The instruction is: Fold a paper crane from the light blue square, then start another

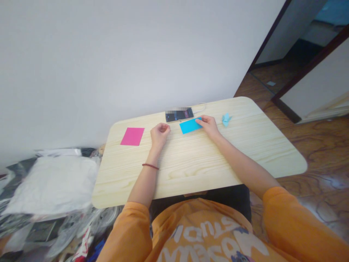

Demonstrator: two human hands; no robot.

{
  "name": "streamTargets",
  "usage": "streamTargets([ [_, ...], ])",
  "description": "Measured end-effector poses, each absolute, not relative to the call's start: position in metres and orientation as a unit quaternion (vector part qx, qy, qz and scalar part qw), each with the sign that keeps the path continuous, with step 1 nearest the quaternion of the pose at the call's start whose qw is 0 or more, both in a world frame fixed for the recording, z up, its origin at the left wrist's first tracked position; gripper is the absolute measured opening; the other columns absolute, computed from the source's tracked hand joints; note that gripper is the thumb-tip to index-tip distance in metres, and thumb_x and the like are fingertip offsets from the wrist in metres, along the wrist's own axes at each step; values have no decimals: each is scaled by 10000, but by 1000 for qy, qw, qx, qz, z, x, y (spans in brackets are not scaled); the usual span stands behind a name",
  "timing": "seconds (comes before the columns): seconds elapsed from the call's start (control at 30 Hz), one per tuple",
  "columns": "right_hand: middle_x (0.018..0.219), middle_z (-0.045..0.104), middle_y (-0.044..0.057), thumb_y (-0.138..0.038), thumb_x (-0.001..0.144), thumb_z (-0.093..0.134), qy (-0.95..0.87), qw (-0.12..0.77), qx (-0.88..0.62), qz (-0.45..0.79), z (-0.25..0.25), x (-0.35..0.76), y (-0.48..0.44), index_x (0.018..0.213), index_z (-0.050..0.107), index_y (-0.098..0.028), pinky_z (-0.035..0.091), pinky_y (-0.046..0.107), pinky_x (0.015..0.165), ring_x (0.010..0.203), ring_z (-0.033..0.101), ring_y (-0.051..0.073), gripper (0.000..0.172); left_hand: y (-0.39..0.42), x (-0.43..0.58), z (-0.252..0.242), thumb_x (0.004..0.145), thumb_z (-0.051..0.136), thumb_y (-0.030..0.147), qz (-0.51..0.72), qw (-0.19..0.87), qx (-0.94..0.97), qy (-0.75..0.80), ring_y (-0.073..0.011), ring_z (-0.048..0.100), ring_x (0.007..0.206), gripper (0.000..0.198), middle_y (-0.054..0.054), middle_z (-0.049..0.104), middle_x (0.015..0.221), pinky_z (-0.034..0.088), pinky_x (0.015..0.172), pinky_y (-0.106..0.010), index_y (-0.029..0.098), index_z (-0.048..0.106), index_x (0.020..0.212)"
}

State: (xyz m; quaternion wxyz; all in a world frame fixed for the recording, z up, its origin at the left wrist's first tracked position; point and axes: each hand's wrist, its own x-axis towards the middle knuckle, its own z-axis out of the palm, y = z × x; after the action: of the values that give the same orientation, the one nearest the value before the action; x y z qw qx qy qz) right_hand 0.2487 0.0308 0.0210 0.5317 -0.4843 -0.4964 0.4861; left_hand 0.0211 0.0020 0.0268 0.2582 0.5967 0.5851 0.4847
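My right hand [208, 125] pinches the right end of a blue rectangle of paper [190, 126], which looks folded in half. The paper is held just over the wooden table. To its left, apart from it, my left hand [160, 134] rests with its fingers curled in; whether anything is between them I cannot make out. Behind the blue paper lies a smartphone [179, 115] with its screen lit. A flat pink paper square [132, 136] lies at the table's left, beyond my left hand. Right of my right hand sits a small light-blue folded paper piece [226, 119].
The pale wooden table [188, 171] has rounded corners and stands against a white wall [122, 58]. A white cable [201, 107] runs from the phone. Left of the table are a white bag [54, 183] and piled plastic. A doorway opens at the right.
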Motion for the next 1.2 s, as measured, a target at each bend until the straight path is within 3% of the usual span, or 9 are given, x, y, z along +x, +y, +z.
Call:
streamTargets([
  [0.07, 658, 642, 21, -469, 562, 725, -507, 516, -485, 491, 23, 246, 27, 640, 594, -189, 466, 307, 645, 640, 569, 164, 318, -2, 29, 29, 747, 621, 301, 507, 236, 635, 533, -159, 640, 778, 185, -59, 685, 859, 509, 732, -298, 156, 646, 858],
  [0.2, 682, 660, 29, -442, 549, 743, -525, 487, -477, 510, 26, 238, 20, 667, 623, -186, 479, 315, 651, 647, 587, 173, 306, -14, 50, 32, 671, 741, 359, 458, 163, 746, 455, -204, 597, 1017, 354, -77, 664, 1050, 449, 921, -366, 184, 612, 949],
  [0.5, 703, 677, 31, -419, 521, 770, -521, 487, -477, 513, 27, 234, 17, 677, 628, -184, 507, 331, 683, 659, 621, 181, 316, -20, 62, 30, 643, 766, 308, 392, 184, 760, 484, -203, 597, 914, 333, -48, 668, 960, 468, 825, -353, 202, 566, 886],
  [0.73, 760, 715, 47, -447, 510, 790, -483, 493, -471, 550, 27, 234, 17, 751, 666, -176, 514, 344, 746, 724, 655, 196, 383, -15, 61, 24, 582, 800, 349, 432, 319, 683, 495, -178, 631, 827, 419, -36, 668, 915, 505, 773, -337, 190, 573, 897],
  [0.93, 742, 716, 47, -427, 474, 816, -466, 493, -472, 564, 25, 236, 19, 739, 667, -167, 517, 346, 754, 723, 661, 196, 400, -13, 60, 25, 534, 823, 293, 446, 362, 652, 495, -175, 632, 824, 430, -39, 670, 882, 514, 745, -320, 182, 596, 881],
  [1.2, 743, 715, 49, -419, 464, 818, -465, 496, -479, 556, 26, 235, 19, 732, 665, -170, 519, 347, 743, 714, 659, 193, 397, -19, 62, 32, 544, 820, 362, 418, 300, 714, 475, -207, 633, 906, 604, -84, 670, 1007, 507, 807, -355, 172, 584, 1066],
])
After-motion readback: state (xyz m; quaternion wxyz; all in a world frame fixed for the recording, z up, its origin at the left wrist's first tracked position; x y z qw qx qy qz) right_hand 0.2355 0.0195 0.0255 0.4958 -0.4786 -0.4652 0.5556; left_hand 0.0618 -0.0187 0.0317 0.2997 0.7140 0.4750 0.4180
